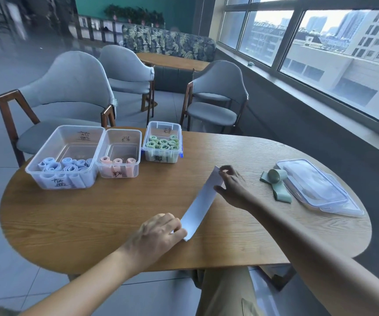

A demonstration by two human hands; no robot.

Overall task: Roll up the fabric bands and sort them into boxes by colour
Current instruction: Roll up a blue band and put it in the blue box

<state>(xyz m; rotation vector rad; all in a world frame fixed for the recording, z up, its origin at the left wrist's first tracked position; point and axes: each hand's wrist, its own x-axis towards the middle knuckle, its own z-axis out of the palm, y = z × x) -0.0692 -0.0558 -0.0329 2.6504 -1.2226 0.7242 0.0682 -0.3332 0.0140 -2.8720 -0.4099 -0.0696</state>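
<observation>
- One pale band (pixel 201 202), flat on table (pixel 92 213): left hand (pixel 161 231) pinches near end, right hand (pixel 231 185) pinches far end.
- Advice: roll tight, edges aligned (blue box (pixel 47 176) probably).

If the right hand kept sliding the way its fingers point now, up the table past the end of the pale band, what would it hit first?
Probably the green-roll box. The right hand pinches the far end of the pale band, fingers aimed up-left over bare table; depth is uncertain.
</observation>
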